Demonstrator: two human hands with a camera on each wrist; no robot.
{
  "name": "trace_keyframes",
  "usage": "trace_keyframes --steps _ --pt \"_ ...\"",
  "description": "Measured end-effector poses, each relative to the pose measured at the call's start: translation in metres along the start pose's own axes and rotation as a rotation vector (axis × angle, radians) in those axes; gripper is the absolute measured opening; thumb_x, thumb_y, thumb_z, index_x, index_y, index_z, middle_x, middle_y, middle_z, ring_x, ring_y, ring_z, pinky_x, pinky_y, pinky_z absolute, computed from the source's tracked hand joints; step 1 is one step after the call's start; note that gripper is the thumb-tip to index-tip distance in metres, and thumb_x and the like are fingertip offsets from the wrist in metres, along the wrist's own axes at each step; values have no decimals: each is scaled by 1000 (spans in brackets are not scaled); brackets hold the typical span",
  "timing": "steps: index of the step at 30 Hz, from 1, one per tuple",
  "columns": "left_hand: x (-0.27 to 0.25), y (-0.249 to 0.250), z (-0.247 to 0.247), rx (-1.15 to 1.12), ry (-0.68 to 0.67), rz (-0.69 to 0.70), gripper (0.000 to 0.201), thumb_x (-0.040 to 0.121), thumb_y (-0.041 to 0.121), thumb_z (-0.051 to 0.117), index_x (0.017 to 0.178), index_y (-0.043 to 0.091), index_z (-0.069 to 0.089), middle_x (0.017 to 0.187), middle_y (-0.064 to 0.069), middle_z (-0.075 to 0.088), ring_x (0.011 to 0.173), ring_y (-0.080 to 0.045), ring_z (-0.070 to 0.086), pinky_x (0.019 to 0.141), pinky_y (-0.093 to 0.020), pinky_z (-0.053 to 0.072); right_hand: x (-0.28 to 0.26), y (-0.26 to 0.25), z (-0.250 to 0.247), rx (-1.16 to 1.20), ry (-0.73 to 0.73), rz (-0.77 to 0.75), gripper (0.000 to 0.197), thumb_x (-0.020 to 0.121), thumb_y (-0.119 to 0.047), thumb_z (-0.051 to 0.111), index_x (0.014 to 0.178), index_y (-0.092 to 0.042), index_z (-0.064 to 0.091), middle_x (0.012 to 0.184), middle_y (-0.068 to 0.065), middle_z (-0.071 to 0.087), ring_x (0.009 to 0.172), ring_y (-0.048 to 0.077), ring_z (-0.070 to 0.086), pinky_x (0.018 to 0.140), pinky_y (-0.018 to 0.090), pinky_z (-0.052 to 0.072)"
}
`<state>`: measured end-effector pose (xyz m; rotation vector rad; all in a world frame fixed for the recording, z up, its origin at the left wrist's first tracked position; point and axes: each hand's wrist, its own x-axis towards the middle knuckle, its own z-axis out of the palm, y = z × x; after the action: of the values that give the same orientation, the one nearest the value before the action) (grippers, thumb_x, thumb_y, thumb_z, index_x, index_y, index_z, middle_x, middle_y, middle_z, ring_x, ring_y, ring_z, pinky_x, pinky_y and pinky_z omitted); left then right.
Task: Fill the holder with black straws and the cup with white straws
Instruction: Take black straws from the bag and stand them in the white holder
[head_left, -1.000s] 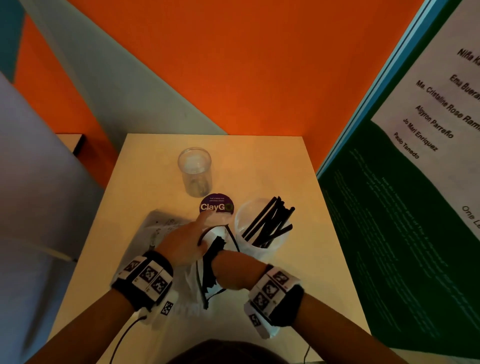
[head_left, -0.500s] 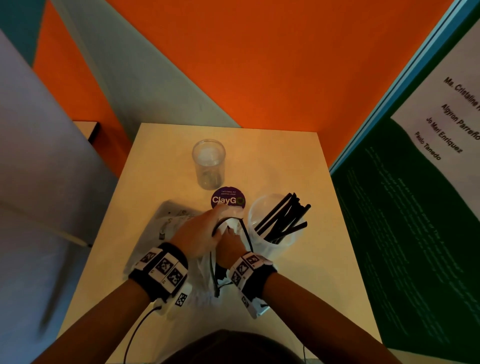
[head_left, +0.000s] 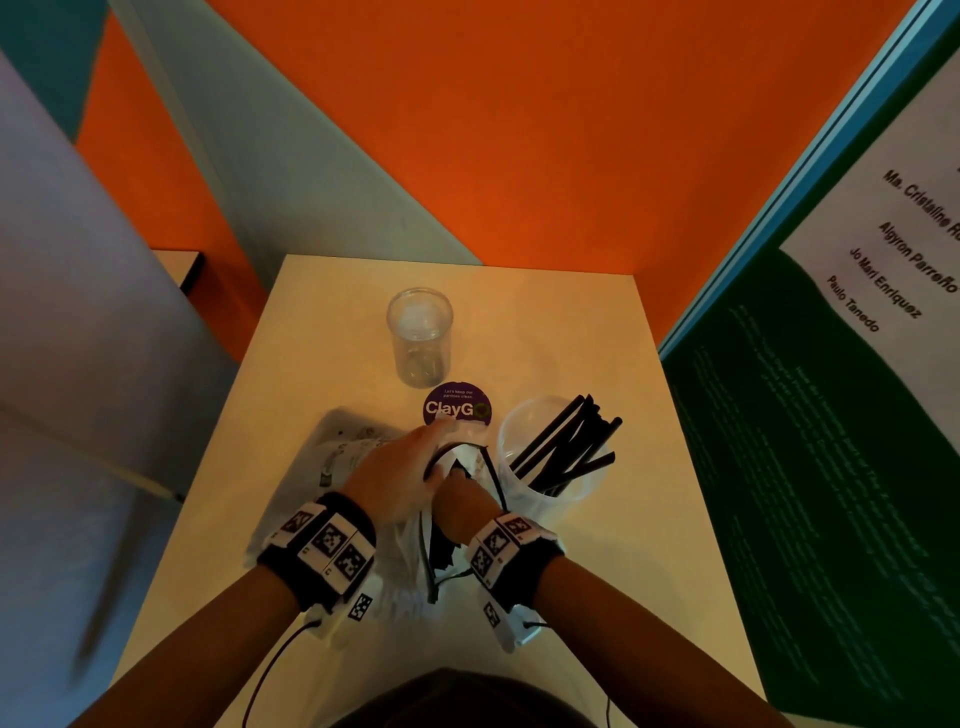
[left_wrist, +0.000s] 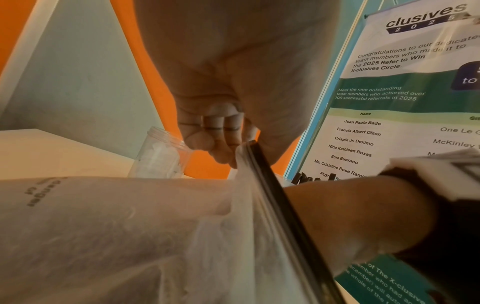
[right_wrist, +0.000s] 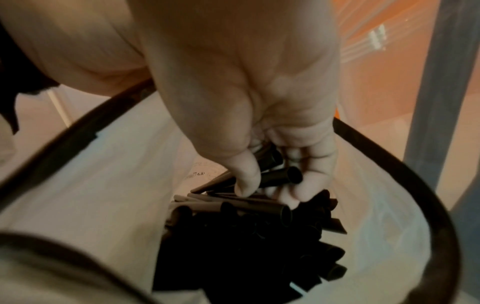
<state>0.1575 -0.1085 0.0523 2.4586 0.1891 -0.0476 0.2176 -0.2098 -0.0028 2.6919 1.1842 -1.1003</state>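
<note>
Right hand deep in the straw bag, left hand holding its mouth apart.

On the worktop (head_left: 597, 597) lies a pale plastic bag (left_wrist: 124, 236) with a dark-edged rim. The holder (head_left: 519, 441), just right of the bag, carries leaning black straws (head_left: 566, 447); the clear cup (head_left: 420, 338) stands well behind it. The left hand (head_left: 400, 478) pinches the bag's rim between curled fingers. The right hand (right_wrist: 270, 156) is inside the bag, fingers curled round a few black straws from the loose pile (right_wrist: 249, 246).

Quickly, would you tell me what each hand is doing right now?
Left hand: pinching the rim of the plastic bag, holding it open.
Right hand: inside the bag, fingers curled around black straws.
</note>
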Motion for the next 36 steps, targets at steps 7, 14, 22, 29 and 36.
trace_keyframes --steps 7,14,22,29,36 --pt "3 -1 5 214 14 83 52 86 24 60 135 21 45 129 -2 47 116 -23 43 94 -38 40 -50 13 -48 111 11 -51 27 98 -9 41 118 4 54 102 18 60 101 35 58 72 29 42" --pt "8 17 16 229 3 233 67 76 45 70 135 25 44 131 7 46 124 -16 35 100 -31 22 -129 36 -128 -57 8 -96 28 98 -22 46 110 1 57 99 15 61 89 28 59 60 27 35" --pt "33 42 22 -313 -62 106 17 90 31 61 105 37 56 68 9 62 54 -1 55 53 -15 42 -177 58 -173 253 252 -165 34 94 -36 55 122 -19 48 95 -1 58 78 16 60 64 26 47" --pt "47 67 19 -421 68 136 8 95 25 55 94 31 61 82 10 63 72 0 59 64 -10 41 -151 68 -141 1112 701 -458 56 89 -25 63 134 -24 28 113 3 62 106 5 62 86 18 51" --pt "54 78 26 -418 -33 144 45 81 48 69 117 30 47 99 8 59 87 4 57 73 -13 45 -143 74 -138 1320 975 -679 21 98 -7 44 111 -24 41 80 -1 60 79 24 62 81 37 54"
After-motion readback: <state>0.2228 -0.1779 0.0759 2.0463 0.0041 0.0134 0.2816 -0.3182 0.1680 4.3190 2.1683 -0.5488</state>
